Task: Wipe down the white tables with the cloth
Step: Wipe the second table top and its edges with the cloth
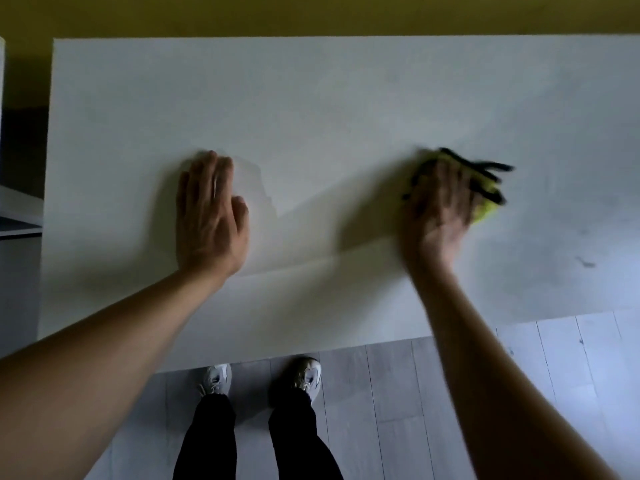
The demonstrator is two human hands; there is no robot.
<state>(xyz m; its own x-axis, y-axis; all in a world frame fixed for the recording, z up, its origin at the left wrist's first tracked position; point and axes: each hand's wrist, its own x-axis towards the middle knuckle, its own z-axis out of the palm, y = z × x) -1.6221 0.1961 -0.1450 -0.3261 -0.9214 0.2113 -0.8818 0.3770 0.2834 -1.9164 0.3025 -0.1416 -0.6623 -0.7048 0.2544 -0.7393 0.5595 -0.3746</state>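
A large white table (329, 98) fills most of the view. My left hand (209, 216) lies flat on its left half, fingers straight and pointing away from me. My right hand (440, 209) presses a yellow-green cloth with black edging (485, 188) onto the table's right half. The hand covers most of the cloth, and both are blurred by motion. Its fingers look fairly straight over the cloth, though the blur hides how they lie. A few small dark marks (585, 263) show on the tabletop right of the cloth.
A second white surface (17, 209) stands at the left edge, across a narrow gap. A yellow wall (311, 15) runs behind the table. Grey plank floor (415, 393) lies along the near edge, where my legs and pale shoes (216, 377) stand.
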